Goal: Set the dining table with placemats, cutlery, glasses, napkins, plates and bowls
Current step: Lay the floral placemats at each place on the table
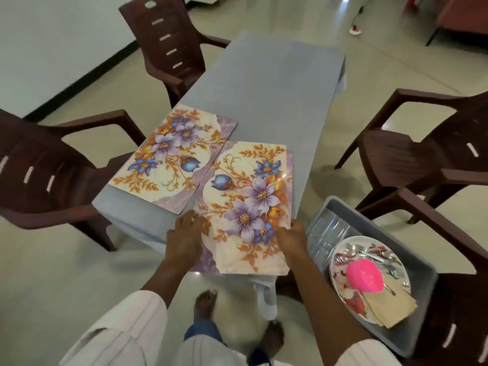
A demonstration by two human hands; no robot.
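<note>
While both hands work the near end of the worktop (277, 83), the near placemat (248, 207) lies lengthwise under them, its floral face up and its closest edge hanging out past the worktop's rim. Look at the left hand (184, 240): its fingers (194, 219) reach forward fairly straight, tips pressing down on the mat's left edge. Over on the other side, the right hand (290, 240) sits at the mat's right edge, and its fingers (297, 225) curl in and pinch that edge. The picture is soft there, so I can't make out the thumb.

Just beyond and to the left, the far placemat (171, 157) lies flat at a slant along the worktop's left side, touching the near one along one edge; which of them lies on top I cannot tell.

Off to the right, a grey tub (425, 262) rests on a brown chair (464, 307). Inside it: clear glasses (327, 231) at the far end, then a flowered plate (343, 286) carrying the cutlery (369, 253), a pink bowl (364, 277) tipped over and beige napkins (390, 310) poking out beneath the bowl. More brown chairs stand round the worktop, which wears a grey-blue cloth.
</note>
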